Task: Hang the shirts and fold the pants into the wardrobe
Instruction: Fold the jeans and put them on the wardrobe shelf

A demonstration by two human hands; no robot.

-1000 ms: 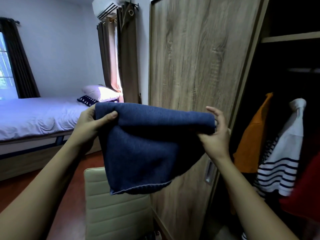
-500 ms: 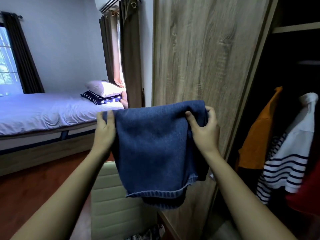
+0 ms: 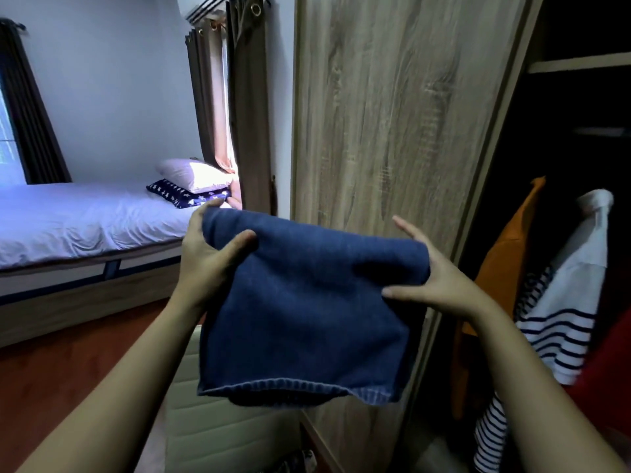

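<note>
Bare left hand (image 3: 205, 264), right hand (image 3: 440, 285), forearms (image 3: 112, 387)

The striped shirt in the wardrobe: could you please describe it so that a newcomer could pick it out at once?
Look into the dark open side of the wooden wardrobe, right of its door. The striped shirt hangs between an orange garment and a red garment. It alone is white with dark stripes.

Far left: white-sheeted bed (image 3: 85, 220) against pale wall (image 3: 112, 80). Dark curtains (image 3: 249, 114) beside it, backlit by daylight. Reddish-brown floor (image 3: 61, 377), near left.
</note>
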